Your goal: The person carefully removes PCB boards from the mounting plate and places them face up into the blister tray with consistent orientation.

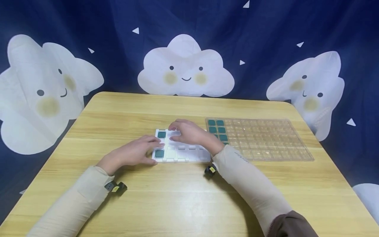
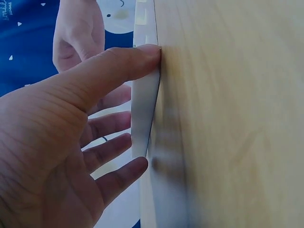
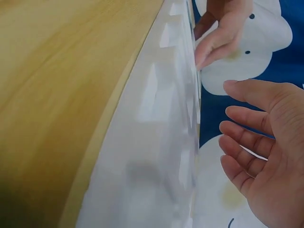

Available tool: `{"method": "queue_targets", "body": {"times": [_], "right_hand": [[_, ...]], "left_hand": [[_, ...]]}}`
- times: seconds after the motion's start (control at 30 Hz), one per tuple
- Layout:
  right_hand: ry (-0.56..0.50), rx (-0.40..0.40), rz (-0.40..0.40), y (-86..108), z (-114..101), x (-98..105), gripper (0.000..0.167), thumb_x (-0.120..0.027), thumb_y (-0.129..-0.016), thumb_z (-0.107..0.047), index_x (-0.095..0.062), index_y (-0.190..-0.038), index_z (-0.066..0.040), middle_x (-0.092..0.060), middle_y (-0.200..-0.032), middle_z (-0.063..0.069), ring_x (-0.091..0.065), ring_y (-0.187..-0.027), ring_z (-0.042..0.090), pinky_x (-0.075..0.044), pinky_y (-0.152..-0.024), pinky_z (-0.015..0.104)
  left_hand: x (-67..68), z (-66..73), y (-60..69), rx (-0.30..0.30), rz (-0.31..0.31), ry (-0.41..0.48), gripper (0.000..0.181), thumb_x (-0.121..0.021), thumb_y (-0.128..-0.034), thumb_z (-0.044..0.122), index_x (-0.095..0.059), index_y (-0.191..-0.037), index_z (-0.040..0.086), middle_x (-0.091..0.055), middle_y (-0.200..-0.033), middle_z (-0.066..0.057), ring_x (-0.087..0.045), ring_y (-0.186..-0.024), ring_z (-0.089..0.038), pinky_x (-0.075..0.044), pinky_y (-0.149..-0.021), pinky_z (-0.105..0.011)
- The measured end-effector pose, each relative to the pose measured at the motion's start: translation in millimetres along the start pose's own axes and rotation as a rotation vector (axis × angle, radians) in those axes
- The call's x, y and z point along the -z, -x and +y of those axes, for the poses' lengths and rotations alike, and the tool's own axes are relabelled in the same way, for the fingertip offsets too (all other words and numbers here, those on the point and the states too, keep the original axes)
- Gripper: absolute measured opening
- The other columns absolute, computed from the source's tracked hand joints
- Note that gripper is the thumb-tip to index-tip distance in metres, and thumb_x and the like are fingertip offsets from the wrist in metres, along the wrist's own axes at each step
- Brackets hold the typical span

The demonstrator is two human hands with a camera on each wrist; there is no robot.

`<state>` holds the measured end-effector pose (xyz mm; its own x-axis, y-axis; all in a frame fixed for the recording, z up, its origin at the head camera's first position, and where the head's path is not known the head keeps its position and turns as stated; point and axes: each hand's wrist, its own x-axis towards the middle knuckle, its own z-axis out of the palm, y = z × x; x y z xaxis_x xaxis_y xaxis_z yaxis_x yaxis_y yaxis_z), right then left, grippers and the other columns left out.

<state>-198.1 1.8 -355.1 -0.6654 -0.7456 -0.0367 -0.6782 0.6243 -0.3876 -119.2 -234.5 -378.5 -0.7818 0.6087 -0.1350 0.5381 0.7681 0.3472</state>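
Note:
A white slotted tray [image 1: 189, 157] lies on the table, with a green square chip [image 1: 159, 153] near its front left corner and another green chip [image 1: 161, 134] at its back left. My left hand [image 1: 134, 152] is at the tray's left end, fingers reaching over it; in the left wrist view its thumb [image 2: 135, 61] touches the tray's edge. Over the tray's back part is my right hand [image 1: 189, 133], its fingers loosely bent and apart from the tray in the right wrist view. I see nothing between its thumb and fingers. The right hand hides part of the tray.
To the right lies a clear plastic compartment tray [image 1: 266, 140], with several green chips [image 1: 221, 129] in its left columns. My right forearm covers its near left corner. A blue curtain [image 1: 251, 26] with white clouds hangs behind the wooden table [image 1: 177, 200].

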Motion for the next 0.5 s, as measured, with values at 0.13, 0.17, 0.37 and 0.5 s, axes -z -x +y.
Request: {"method": "queue_targets", "body": {"times": [0.13, 0.17, 0.37, 0.5], "right_hand": [[-0.003, 0.005, -0.005, -6.0, -3, -3, 0.04, -0.068, -0.093, -0.032, -0.062, -0.127, -0.012, -0.062, -0.121, 0.0, -0.056, -0.113, 0.015, -0.044, -0.1, 0.03], [-0.003, 0.005, -0.008, -7.3, -3, -4, 0.04, -0.068, -0.093, -0.032, -0.062, -0.127, -0.012, -0.062, -0.122, 0.0, -0.056, -0.113, 0.015, -0.044, -0.1, 0.03], [0.01, 0.0, -0.016, -14.9, -4, -10, 0.041, -0.068, -0.093, -0.032, -0.062, -0.128, -0.013, -0.062, -0.122, 0.001, -0.057, -0.112, 0.016, -0.045, -0.1, 0.032], [0.016, 0.002, -0.015, -20.4, -4, -13, 0.041, -0.069, -0.092, -0.031, -0.062, -0.128, -0.013, -0.062, -0.121, 0.001, -0.058, -0.11, 0.017, -0.046, -0.099, 0.031]], "left_hand": [[-0.3, -0.4, -0.3, -0.017, -0.004, -0.008, 0.071, -0.077, -0.084, 0.038, -0.05, -0.144, 0.012, -0.044, -0.146, -0.013, -0.039, -0.134, -0.032, -0.033, -0.111, -0.05], [-0.2, -0.3, -0.2, -0.021, -0.006, -0.011, 0.071, -0.077, -0.0843, 0.039, -0.05, -0.144, 0.012, -0.044, -0.146, -0.013, -0.039, -0.134, -0.032, -0.033, -0.111, -0.05], [1.7, 1.1, 1.2, -0.023, -0.011, -0.024, 0.071, -0.076, -0.085, 0.04, -0.049, -0.145, 0.013, -0.043, -0.148, -0.014, -0.04, -0.135, -0.033, -0.034, -0.11, -0.051], [2.3, 1.0, 1.9, -0.018, -0.013, -0.031, 0.071, -0.075, -0.0853, 0.04, -0.049, -0.145, 0.013, -0.042, -0.148, -0.014, -0.042, -0.134, -0.033, -0.036, -0.109, -0.051]]}}
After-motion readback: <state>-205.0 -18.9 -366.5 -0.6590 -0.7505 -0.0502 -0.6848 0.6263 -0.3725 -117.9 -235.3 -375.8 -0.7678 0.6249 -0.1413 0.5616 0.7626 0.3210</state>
